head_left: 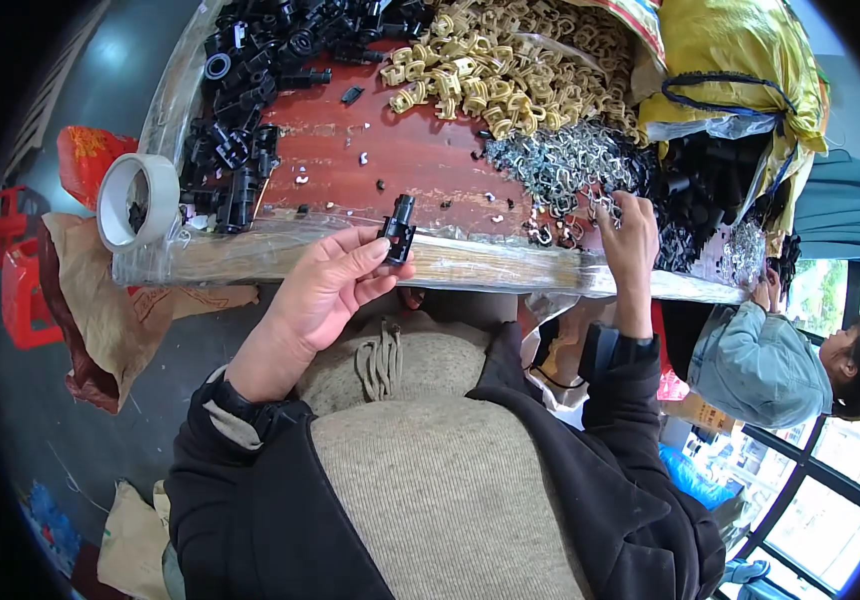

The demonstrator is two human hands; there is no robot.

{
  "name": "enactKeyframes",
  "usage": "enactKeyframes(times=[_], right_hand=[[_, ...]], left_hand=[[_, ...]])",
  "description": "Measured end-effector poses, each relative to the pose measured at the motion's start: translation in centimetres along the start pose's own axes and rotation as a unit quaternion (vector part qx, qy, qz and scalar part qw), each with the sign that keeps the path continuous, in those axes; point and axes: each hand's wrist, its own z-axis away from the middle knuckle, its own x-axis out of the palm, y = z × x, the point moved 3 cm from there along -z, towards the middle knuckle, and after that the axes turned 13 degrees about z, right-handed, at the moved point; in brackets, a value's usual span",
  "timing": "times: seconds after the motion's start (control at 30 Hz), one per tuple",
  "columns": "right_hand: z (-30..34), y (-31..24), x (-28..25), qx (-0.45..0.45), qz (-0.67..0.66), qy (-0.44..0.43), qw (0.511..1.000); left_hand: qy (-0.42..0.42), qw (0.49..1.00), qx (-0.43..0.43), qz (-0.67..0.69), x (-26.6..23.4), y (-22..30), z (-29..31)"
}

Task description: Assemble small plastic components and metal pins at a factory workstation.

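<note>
My left hand [335,280] holds a black plastic fitting [402,232] upright between thumb and fingers, just over the near edge of the table. It is a short tube with a wider, clip-like lower body. My right hand [630,238] is at the near side of a heap of small metal clips [565,160], fingertips down among them and drawn together. Whatever sits between those fingertips is too small to make out. Beyond the clips lies a big pile of tan plastic clamps [510,70]. More black fittings [240,150] are heaped at the table's left.
A roll of clear tape [138,202] stands on the table's left corner. At the right are a yellow sack [740,50] and loose black parts [720,185]. A co-worker [775,355] sits at the right, a hand at the table edge. Red stools [25,280] stand left.
</note>
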Motion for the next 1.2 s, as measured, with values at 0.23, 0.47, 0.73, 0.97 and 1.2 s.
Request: enactKeyframes(times=[0.23,0.47,0.73,0.97,1.2], right_hand=[[0.5,1.8,3.2,0.025,-0.030,-0.035,0.999],[0.6,3.4,2.8,0.138,-0.273,-0.015,0.952],[1.1,-6.8,-1.8,0.090,-0.611,-0.132,0.775],[2.1,-13.0,-3.7,0.019,-0.673,-0.231,0.702],[2.7,-15.0,-4.1,0.010,-0.663,-0.227,0.714]], left_hand=[[-0.026,1.000,-0.005,-0.006,0.9,-0.6,0.3],[-0.055,0.998,-0.018,0.000,1.5,-1.0,0.3],[-0.078,0.996,-0.037,0.020,1.3,-1.4,-0.3],[-0.108,0.993,-0.035,0.042,1.1,-1.3,0.0],[-0.132,0.991,0.005,0.036,0.8,-1.0,0.3]])
